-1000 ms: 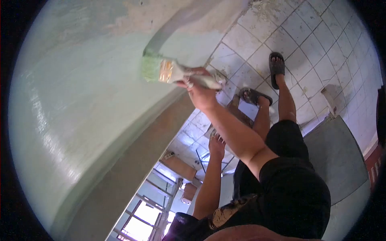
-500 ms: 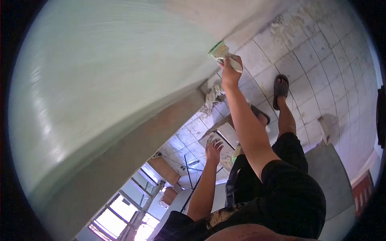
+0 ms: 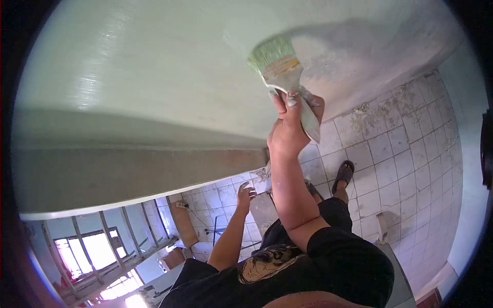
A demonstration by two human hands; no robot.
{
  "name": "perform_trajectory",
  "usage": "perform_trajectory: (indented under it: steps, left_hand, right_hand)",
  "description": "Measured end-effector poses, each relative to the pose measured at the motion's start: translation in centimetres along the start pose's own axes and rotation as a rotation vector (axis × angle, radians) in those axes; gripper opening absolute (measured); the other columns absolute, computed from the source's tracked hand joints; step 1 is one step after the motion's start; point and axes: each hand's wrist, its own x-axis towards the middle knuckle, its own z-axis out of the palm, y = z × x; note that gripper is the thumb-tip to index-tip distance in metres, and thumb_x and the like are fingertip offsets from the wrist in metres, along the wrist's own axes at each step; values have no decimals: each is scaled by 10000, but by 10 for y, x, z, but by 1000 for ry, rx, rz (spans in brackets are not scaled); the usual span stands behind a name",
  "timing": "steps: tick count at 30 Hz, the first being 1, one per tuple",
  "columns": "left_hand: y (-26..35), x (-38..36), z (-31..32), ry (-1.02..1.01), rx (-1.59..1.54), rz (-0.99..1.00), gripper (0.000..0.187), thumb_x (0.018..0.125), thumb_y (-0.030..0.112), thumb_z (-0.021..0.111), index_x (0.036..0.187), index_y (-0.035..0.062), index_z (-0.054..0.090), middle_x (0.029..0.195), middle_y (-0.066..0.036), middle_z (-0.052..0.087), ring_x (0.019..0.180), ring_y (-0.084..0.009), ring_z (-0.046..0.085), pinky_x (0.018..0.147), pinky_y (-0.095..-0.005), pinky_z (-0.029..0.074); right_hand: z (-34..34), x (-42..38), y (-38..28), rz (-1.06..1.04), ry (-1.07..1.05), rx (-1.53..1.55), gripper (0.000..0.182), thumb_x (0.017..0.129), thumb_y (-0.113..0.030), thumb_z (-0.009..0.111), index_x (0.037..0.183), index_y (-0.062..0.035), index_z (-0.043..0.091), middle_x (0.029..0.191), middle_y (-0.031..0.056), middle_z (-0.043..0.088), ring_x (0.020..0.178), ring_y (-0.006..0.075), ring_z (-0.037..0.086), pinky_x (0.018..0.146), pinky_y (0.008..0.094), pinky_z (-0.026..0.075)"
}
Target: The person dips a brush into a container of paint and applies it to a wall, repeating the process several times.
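Observation:
My right hand (image 3: 295, 120) is closed round the handle of a wide paintbrush (image 3: 282, 74). Pale green paint coats the bristles, which are against or very close to the wall (image 3: 169, 66); contact is hard to tell. Left of the brush, the wall is light green and partly glossy. To the right it shows a greyish-pink, uneven surface. My left hand (image 3: 245, 195) hangs lower, near the wall's bottom edge, with whitish-smeared fingers apart and nothing in them.
Below lies a tiled floor (image 3: 380, 159) with dried splatters (image 3: 400, 105). My sandalled foot (image 3: 344, 174) stands on it. A ledge (image 3: 144, 172) runs along the left, above windows (image 3: 95, 251). A brown box (image 3: 183, 226) is beyond my left hand.
My right hand has carried the brush from near the wall's lower edge up onto the wall, closer to me. The view has turned, and my left hand appears further left and slightly lower.

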Motion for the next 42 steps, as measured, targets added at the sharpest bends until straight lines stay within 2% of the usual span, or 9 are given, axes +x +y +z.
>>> perform_trajectory:
  steps: [4, 10, 17, 21, 23, 28, 33, 38, 42]
  left_hand:
    - [-15, -2, -14, 6, 46, -2, 371, 839, 116, 364, 1208, 124, 408, 908, -106, 575, 717, -178, 574, 625, -296, 472]
    - [-45, -2, -24, -57, 158, -17, 378, 833, 98, 389, 1211, 112, 408, 882, -115, 592, 680, -186, 580, 585, -293, 473]
    - [-64, 12, -40, -94, 286, 128, 389, 825, 172, 402, 1202, 77, 417, 845, -117, 615, 658, -162, 582, 538, -278, 458]
    - [-52, 21, -38, -84, 326, 167, 363, 819, 157, 409, 1174, 88, 439, 843, -116, 621, 646, -175, 592, 530, -287, 451]
    - [-47, 22, -38, -84, 248, 181, 383, 809, 156, 412, 1186, 89, 434, 841, -122, 619, 638, -182, 589, 532, -290, 451]
    - [-30, 10, -30, 0, 231, 147, 427, 761, 101, 441, 1184, 49, 422, 820, -151, 607, 623, -213, 586, 558, -313, 469]
    - [-41, 8, -26, -13, 257, 104, 445, 754, 132, 457, 1187, 33, 433, 863, -165, 613, 677, -221, 611, 650, -348, 487]
    - [-105, 50, -28, -4, 610, 276, 445, 754, 172, 445, 1182, 47, 440, 955, -210, 601, 905, -351, 576, 854, -406, 426]
    - [-61, 4, -19, -128, 555, 162, 450, 751, 187, 440, 1183, 61, 442, 1045, -249, 556, 1011, -389, 516, 905, -416, 390]
  right_hand:
    - [32, -5, -19, -166, -151, 187, 167, 820, 6, 520, 951, -14, 419, 925, 105, 506, 805, 201, 579, 645, 361, 560]
    - [-27, 15, 61, -520, -295, -387, 151, 810, 66, 485, 949, 11, 466, 928, 111, 499, 809, 193, 566, 681, 328, 559]
    - [-182, 28, 137, -261, -112, -703, 130, 799, -26, 574, 871, -11, 467, 790, 85, 504, 719, 154, 541, 612, 258, 493]
    - [-121, 45, 117, -48, -96, -234, 160, 803, -57, 575, 895, -14, 452, 890, 92, 517, 840, 181, 533, 696, 349, 531]
    - [-23, 35, 54, -7, -19, -157, 117, 806, -24, 554, 858, -12, 450, 860, 53, 484, 818, 151, 501, 702, 328, 509]
    - [113, 24, -42, -111, -166, 57, 192, 816, -71, 549, 919, 13, 411, 961, 135, 502, 853, 225, 558, 762, 376, 526]
    - [129, 13, -70, -184, -272, 106, 225, 815, -82, 556, 921, 5, 377, 948, 140, 501, 848, 223, 564, 753, 378, 542]
    - [13, 32, 30, -301, -323, -332, 239, 816, -108, 593, 908, -25, 389, 932, 107, 509, 832, 193, 555, 697, 338, 542]
    - [-113, 51, 102, -274, -313, -647, 202, 812, -72, 569, 937, -36, 413, 938, 104, 516, 830, 198, 569, 647, 313, 528]
